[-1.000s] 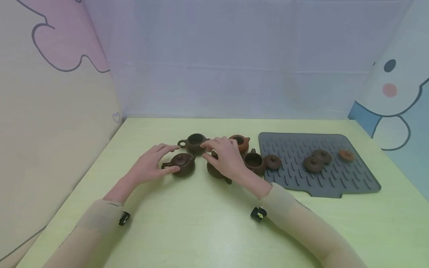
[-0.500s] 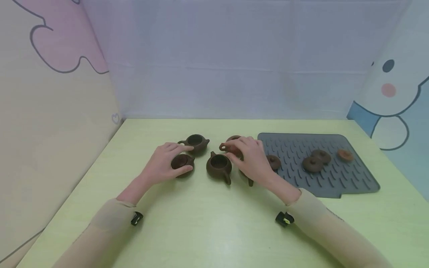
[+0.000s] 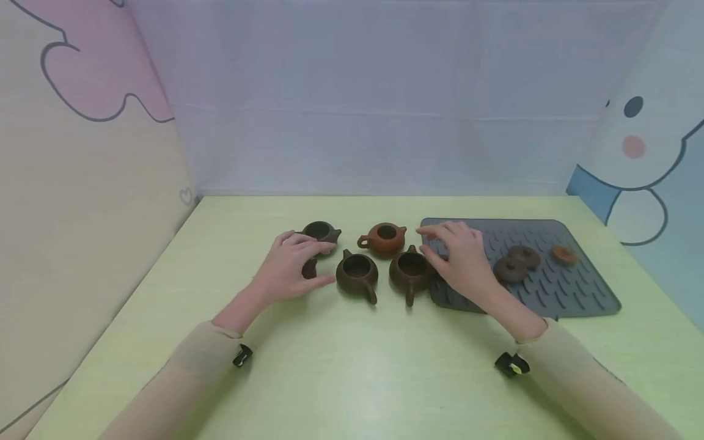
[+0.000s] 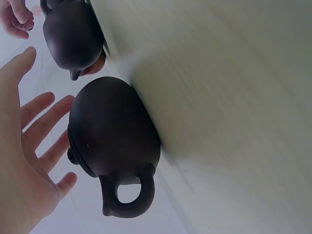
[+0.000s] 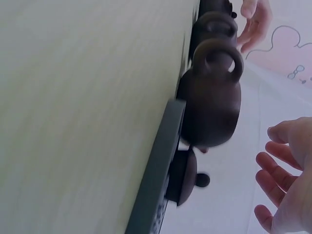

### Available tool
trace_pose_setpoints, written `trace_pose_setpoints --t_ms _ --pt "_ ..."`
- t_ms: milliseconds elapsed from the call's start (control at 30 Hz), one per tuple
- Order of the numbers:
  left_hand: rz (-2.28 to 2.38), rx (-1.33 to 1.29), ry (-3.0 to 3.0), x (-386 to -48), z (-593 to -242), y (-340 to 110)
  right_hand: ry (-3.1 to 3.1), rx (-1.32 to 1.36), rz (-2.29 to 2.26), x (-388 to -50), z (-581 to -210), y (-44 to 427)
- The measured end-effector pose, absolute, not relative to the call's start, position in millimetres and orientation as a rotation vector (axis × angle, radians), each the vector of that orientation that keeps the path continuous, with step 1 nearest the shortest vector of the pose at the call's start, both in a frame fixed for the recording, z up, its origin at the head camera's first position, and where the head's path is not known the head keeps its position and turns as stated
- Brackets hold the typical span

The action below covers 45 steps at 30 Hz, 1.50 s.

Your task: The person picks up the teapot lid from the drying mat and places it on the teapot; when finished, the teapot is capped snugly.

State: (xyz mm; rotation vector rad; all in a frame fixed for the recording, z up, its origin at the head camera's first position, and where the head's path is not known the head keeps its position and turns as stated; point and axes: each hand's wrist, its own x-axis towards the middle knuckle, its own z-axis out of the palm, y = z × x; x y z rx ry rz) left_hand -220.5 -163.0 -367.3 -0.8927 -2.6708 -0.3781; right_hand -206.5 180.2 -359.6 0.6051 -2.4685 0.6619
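Note:
My left hand, fingers loosely extended, hovers over a dark brown lidded teapot that it mostly hides in the head view. Nothing is gripped by it. Over the left edge of the grey mat, my right hand is held with relaxed, spread fingers and holds nothing. Beneath it, a dark lid sits on the mat, hidden in the head view. Closest to that hand is an uncovered dark teapot. Another lidless dark teapot stands between the hands.
Behind stand an open reddish-brown teapot and an open dark teapot, partly covered by the left hand. On the ridged grey mat lie two dark lids and a small reddish lid. A pale curtain hangs behind the table.
My right hand has travelled right, from above the middle teapot, across the right one, to the mat's edge. My left hand has drifted right over the lidded teapot. The teapots keep their places.

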Motion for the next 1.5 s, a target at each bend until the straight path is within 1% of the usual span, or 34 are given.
trace_pose_setpoints --t_ms 233,500,867,1500 --pt "-0.301 -0.923 -2.677 -220 -369 -156 -2.532 0.544 0.609 -206 -362 208" --pt "-0.215 -0.907 -2.733 -220 -367 -151 -2.741 0.503 0.502 -202 -362 224" --pt "-0.139 -0.921 -2.741 -221 -368 -148 -2.878 0.505 0.46 -201 -362 227" --pt "-0.155 -0.934 -2.719 -222 -370 -146 -2.878 0.499 0.481 -208 -366 227"
